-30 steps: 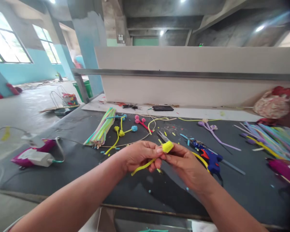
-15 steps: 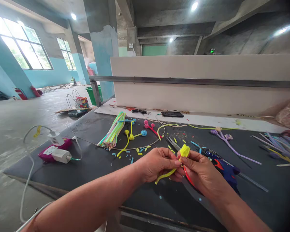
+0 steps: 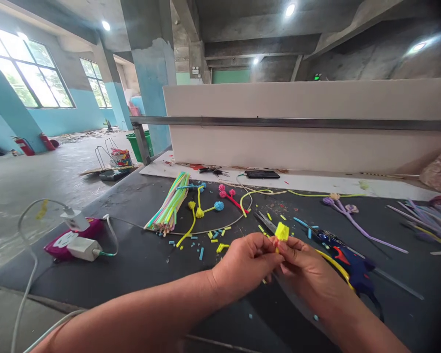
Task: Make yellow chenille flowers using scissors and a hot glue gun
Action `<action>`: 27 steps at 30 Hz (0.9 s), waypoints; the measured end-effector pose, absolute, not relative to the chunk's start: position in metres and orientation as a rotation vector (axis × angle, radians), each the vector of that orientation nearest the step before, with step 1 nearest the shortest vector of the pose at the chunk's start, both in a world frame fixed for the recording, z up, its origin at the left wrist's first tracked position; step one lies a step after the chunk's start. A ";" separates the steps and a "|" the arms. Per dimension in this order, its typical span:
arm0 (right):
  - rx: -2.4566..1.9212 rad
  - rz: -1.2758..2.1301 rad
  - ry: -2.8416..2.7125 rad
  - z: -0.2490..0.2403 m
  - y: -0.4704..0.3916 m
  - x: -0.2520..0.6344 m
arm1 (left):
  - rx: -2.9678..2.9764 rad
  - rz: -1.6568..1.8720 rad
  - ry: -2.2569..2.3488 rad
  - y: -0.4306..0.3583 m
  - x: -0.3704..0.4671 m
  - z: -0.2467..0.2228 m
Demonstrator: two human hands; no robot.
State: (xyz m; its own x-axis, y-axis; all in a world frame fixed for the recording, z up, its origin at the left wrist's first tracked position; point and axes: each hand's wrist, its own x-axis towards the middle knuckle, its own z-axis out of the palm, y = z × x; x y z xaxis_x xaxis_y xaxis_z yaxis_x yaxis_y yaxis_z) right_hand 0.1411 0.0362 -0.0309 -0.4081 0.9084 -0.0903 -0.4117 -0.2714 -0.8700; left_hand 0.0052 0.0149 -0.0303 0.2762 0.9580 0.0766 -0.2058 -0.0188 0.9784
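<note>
My left hand (image 3: pixel 248 260) is closed in a pinch at the base of a small yellow chenille-stem bud (image 3: pixel 282 231). My right hand (image 3: pixel 303 264) grips the same bud from the other side, thumb and fingers pressed together. A yellow chenille stem (image 3: pixel 336 264) shows beyond the right hand; whether it joins the bud is hidden. Just past my fingers lie scissors (image 3: pixel 265 222), their handles covered by my hands. A dark blue glue gun (image 3: pixel 353 264) with a red trigger rests to the right.
A bundle of pastel chenille stems (image 3: pixel 171 203) lies left of several finished yellow, blue and pink bud stems. Small clippings dot the dark table (image 3: pixel 132 264). A purple power strip (image 3: pixel 66 240) sits at left, a phone (image 3: pixel 262 174) at back, and purple stems (image 3: pixel 367 228) at right.
The yellow tail that hung below my left hand no longer shows there; a yellow stem now appears right of my right hand. The red scissor handle is now hidden. The view has shifted slightly.
</note>
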 end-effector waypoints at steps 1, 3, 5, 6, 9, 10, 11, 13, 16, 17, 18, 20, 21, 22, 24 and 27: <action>-0.756 1.822 -1.056 -0.031 0.037 0.142 | 1.176 1.083 0.794 0.015 0.004 -0.030; -0.752 1.817 -1.143 -0.032 0.039 0.145 | 1.058 1.016 0.714 0.017 0.001 -0.028; -0.743 1.816 -1.174 -0.032 0.042 0.147 | 0.943 0.967 0.634 0.020 -0.002 -0.026; -0.736 1.823 -1.176 -0.032 0.042 0.146 | 0.906 0.941 0.599 0.021 -0.003 -0.026; -0.714 1.869 -1.157 -0.031 0.042 0.142 | 0.865 0.885 0.527 0.025 -0.008 -0.029; -0.709 1.882 -1.148 -0.032 0.041 0.141 | 0.864 0.874 0.518 0.026 -0.010 -0.031; -0.707 1.885 -1.142 -0.033 0.041 0.141 | 0.861 0.866 0.518 0.028 -0.012 -0.032; -0.743 1.850 -1.149 -0.038 0.040 0.143 | 0.854 0.890 0.531 0.033 -0.021 -0.033; -0.942 1.642 -1.285 -0.044 0.044 0.150 | 0.849 1.055 0.519 0.041 -0.038 -0.028; -1.023 1.525 -1.382 -0.044 0.048 0.151 | 0.853 1.117 0.483 0.043 -0.044 -0.024; -1.084 1.403 -1.491 -0.043 0.054 0.148 | 0.860 1.162 0.430 0.044 -0.049 -0.021; -1.122 1.172 -1.727 -0.035 0.074 0.134 | 0.885 1.179 0.305 0.044 -0.056 -0.013; -1.111 1.121 -1.803 -0.030 0.088 0.120 | 0.900 1.153 0.246 0.043 -0.058 -0.011; -1.101 1.054 -1.868 -0.024 0.103 0.103 | 0.915 1.113 0.196 0.041 -0.059 -0.009; -1.086 0.760 -2.105 -0.014 0.138 0.062 | 0.929 1.033 0.117 0.038 -0.058 -0.007; -1.061 0.639 -2.200 -0.012 0.189 -0.005 | 0.905 0.972 0.057 0.037 -0.057 -0.011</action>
State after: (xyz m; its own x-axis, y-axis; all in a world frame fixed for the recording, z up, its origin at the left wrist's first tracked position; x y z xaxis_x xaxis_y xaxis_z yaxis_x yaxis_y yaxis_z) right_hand -0.0050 0.1887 -0.0121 -0.4950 0.8113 0.3110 0.5185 0.5631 -0.6435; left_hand -0.0573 0.0367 -0.0111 0.5915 0.7324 0.3371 -0.6876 0.2400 0.6852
